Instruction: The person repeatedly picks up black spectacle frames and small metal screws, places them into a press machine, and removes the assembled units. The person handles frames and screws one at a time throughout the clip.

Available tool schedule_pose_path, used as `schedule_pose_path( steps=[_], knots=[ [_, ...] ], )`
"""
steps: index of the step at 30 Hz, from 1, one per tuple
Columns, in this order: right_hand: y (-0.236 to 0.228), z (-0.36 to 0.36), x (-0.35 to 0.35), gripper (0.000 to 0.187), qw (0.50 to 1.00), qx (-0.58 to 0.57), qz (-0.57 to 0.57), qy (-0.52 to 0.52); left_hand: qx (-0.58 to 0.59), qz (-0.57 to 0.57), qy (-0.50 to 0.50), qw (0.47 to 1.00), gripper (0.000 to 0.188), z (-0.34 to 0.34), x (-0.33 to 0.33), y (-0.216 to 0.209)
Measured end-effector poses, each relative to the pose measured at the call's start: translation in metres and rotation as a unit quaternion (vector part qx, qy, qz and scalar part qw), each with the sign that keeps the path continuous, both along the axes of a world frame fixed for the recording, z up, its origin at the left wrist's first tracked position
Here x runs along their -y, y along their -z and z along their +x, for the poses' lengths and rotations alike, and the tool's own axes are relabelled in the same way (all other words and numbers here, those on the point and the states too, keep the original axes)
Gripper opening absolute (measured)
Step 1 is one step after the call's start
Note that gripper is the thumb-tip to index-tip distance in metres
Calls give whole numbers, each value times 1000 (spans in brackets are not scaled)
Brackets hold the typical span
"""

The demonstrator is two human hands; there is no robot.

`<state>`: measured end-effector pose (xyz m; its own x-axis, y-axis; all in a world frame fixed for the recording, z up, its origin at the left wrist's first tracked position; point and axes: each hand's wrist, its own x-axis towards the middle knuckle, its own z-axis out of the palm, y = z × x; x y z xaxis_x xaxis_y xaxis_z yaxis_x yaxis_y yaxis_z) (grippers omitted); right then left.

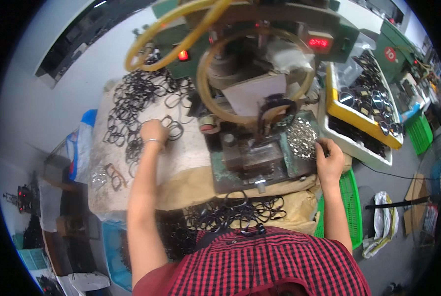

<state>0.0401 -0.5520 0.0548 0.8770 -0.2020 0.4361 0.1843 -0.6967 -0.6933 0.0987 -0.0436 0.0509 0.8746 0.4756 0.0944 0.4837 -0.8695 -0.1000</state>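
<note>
My left hand is closed on a black eyeglass frame, whose rims stick out to the right of my fingers over the white tabletop. A tangled heap of black eyeglass frames lies around and beyond that hand. My right hand is at the right edge of a pile of small shiny metal pieces. Its thumb and fingertips are pinched together; whatever is between them is too small to tell. Between my hands stands a green bench machine with a dark metal fixture.
A yellowish hose loops in front of the machine. More black frames lie against my checked apron. At the right, a yellow-edged foam box holds dark glasses, beside a green basket. Brown paper covers the table's near edge.
</note>
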Motion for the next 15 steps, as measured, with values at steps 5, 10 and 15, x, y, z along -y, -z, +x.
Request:
schedule_pose_path(
  steps=[5,10,15],
  knots=[
    [-19,-25,0,12,995,-31,84,-50,88,-535,-35,840,20,-8,-46,-39],
    [-62,-7,-59,19,964,2,161,-210,63,-570,-104,812,18,-37,-4,-75],
    [-60,2,-95,37,907,-71,299,-287,62,-790,-108,601,14,-38,-4,-40]
  ],
)
